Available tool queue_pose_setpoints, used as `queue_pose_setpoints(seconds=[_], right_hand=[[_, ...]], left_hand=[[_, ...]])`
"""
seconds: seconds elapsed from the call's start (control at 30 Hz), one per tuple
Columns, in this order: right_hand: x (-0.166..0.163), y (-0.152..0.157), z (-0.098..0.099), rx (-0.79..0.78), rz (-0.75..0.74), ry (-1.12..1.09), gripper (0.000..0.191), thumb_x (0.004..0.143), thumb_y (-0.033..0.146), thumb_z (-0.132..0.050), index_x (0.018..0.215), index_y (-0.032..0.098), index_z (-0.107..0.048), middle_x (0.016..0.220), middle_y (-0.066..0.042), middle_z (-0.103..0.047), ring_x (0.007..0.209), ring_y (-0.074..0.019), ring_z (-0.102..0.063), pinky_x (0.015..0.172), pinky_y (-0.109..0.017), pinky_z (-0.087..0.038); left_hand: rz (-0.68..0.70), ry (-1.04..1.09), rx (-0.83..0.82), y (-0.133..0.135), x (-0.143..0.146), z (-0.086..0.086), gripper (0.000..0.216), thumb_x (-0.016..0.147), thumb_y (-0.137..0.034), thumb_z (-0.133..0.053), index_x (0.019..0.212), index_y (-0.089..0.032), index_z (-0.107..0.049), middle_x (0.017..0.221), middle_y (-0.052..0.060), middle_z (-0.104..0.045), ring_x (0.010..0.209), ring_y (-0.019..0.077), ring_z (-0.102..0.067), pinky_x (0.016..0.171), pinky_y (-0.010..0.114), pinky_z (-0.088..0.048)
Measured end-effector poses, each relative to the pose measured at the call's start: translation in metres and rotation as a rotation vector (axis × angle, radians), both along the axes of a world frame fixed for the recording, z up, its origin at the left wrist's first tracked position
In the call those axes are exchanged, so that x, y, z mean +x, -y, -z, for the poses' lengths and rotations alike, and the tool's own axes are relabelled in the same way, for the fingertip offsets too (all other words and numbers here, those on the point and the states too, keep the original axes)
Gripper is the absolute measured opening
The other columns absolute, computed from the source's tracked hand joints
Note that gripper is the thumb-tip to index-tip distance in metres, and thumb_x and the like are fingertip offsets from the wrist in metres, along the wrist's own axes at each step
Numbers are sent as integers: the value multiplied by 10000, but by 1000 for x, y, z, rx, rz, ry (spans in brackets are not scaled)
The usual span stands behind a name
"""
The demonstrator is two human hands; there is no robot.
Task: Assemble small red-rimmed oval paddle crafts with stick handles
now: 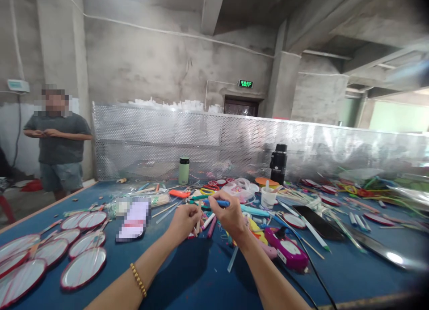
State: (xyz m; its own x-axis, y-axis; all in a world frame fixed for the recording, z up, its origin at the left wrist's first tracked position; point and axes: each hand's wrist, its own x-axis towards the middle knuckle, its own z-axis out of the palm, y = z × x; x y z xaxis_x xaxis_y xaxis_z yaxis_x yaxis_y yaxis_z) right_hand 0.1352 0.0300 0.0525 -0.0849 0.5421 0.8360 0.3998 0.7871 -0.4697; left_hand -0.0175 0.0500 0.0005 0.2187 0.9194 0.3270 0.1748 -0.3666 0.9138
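Note:
My left hand point(185, 221), with a gold beaded bracelet point(138, 279) at the wrist, is closed in a pinch on a small flat wooden stick point(199, 210) held upright. Close beside it, my right hand point(231, 214) grips a blue pen-like tool point(221, 203), its front end directed left toward the stick; its exact kind is unclear. Under and behind both hands lies a pile of craft pieces, among them a dark pink marker-like stick point(211, 227) and red-handled scissors point(212, 184).
Round red-rimmed discs point(83, 269) lie at left near a phone point(134, 220). A purple corded device point(286, 249), a white cup point(268, 197) and a dark phone point(318, 222) are at right. Behind stand a green bottle point(184, 170) and black flask point(279, 164). A person point(60, 138) stands at far left.

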Motion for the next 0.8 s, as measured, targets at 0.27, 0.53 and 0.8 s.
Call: queue_pose_setpoints(seconds=[0.27, 0.53, 0.8], right_hand=[[1, -3, 2, 17, 1, 10, 231, 819, 253, -557, 603, 178, -525, 556, 34, -486, 515, -98, -433, 526, -220, -359], [1, -3, 3, -5, 1, 40, 240, 816, 268, -558, 594, 177, -540, 548, 36, -487, 509, -95, -432, 512, -214, -352], [0, -1, 3, -19, 4, 36, 214, 806, 253, -549, 611, 170, -575, 562, 18, -536, 514, -101, -456, 513, -217, -363]], left_hand=[[8, -14, 15, -1, 0, 1, 195, 741, -351, -512, 712, -167, -571, 623, 37, -685, 488, 170, -643, 402, 234, -478], [32, 33, -21, 1, 2, 1, 196, 723, -355, -545, 661, -169, -546, 593, 29, -661, 459, 151, -624, 388, 223, -475], [16, 0, -14, 0, 1, 2, 183, 730, -344, -541, 684, -168, -553, 623, 31, -670, 515, 172, -660, 408, 231, -499]])
